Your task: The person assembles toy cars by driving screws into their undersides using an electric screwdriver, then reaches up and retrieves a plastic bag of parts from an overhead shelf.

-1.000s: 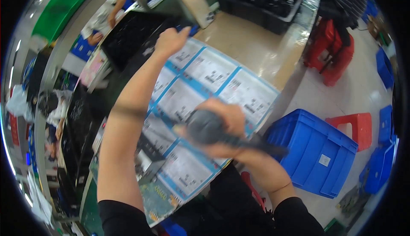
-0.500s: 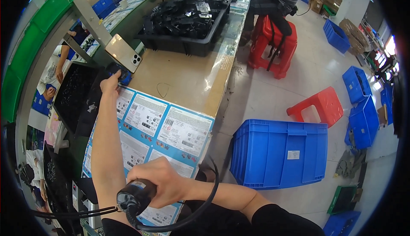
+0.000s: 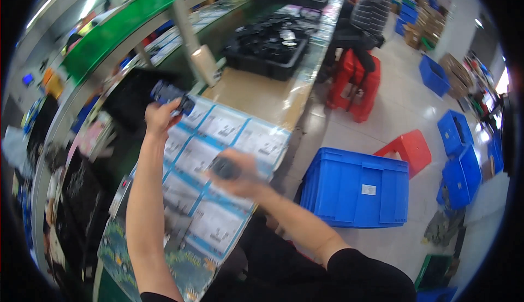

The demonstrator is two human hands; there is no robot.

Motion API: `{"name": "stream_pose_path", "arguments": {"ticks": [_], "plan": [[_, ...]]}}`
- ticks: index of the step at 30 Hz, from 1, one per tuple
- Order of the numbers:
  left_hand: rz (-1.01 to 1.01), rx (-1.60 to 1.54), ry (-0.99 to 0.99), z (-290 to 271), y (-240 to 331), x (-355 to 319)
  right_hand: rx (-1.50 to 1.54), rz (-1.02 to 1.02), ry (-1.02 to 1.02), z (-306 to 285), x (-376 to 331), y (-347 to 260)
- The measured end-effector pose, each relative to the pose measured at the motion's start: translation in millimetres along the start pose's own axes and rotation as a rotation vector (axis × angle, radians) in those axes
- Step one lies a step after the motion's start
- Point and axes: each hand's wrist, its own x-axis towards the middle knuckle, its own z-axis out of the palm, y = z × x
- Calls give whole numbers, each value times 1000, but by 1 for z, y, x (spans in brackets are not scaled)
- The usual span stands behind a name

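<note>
My left hand [image 3: 159, 115] is closed on a dark blue and black plastic piece [image 3: 173, 96], raised over the far left corner of the printed sheets. What kind of piece it is, I cannot make out. Smeared by motion, my right hand [image 3: 243, 173] grips a black electric screwdriver [image 3: 224, 168] above the middle of the sheets. Its rounded rear end shows, while its tip is hidden. White and blue printed sheets [image 3: 221, 223] cover the worktop beneath both hands. Beyond them a phone [image 3: 204, 63] leans against a post.
A black tray [image 3: 284, 71] heaped with dark plastic parts stands at the far end of the worktop. To the right, a large blue crate [image 3: 355, 193] and a red stool [image 3: 410, 152] stand on the floor. Another person [image 3: 371, 12] sits farther off.
My view has shifted. The left hand has lifted the dark blue piece from beside the phone. My right hand has moved forward with the screwdriver, away from my body.
</note>
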Motion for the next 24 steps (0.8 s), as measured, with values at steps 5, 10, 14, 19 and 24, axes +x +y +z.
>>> {"name": "stream_pose_path", "arguments": {"ticks": [5, 10, 14, 19, 24], "plan": [[182, -74, -106, -81, 94, -139, 128, 71, 242, -6, 2, 9], [328, -519, 108, -204, 54, -315, 544, -6, 98, 29, 1, -76], [206, -718, 469, -238, -12, -403, 731, -29, -163, 86, -4, -117], [-32, -869, 585, -228, -109, -432, 643, -46, -260, 134, -17, -116], [-96, -765, 490, -192, -134, -419, 624, -8, -167, 149, -23, -107]]}}
